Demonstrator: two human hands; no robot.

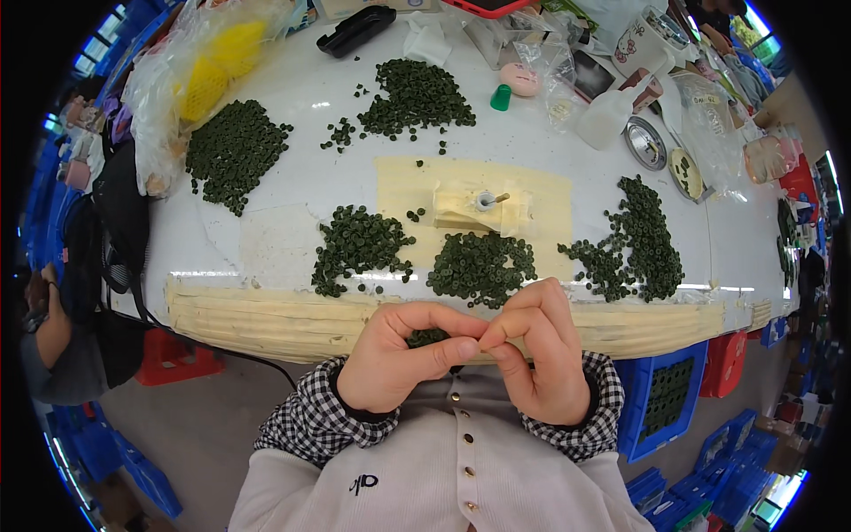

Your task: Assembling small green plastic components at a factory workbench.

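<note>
Just in front of the table's near edge, my two hands meet at the fingertips. My left hand (383,362) is curled round a few small dark green rings (426,337), with its thumb and forefinger pinched together. The thumb and forefinger of my right hand (548,362) are pinched against the left fingertips; whatever lies between them is too small to make out. Right beyond my hands is a heap of dark green rings (479,268). Behind it, a taped block (456,206) holds a short upright metal pin (499,199).
More ring heaps lie at the left (232,152), far middle (415,96), near left (359,248) and right (647,239). A padded strip (257,321) covers the near edge. A green cap (502,97), a white bottle (605,120) and a round dial (645,144) stand far right.
</note>
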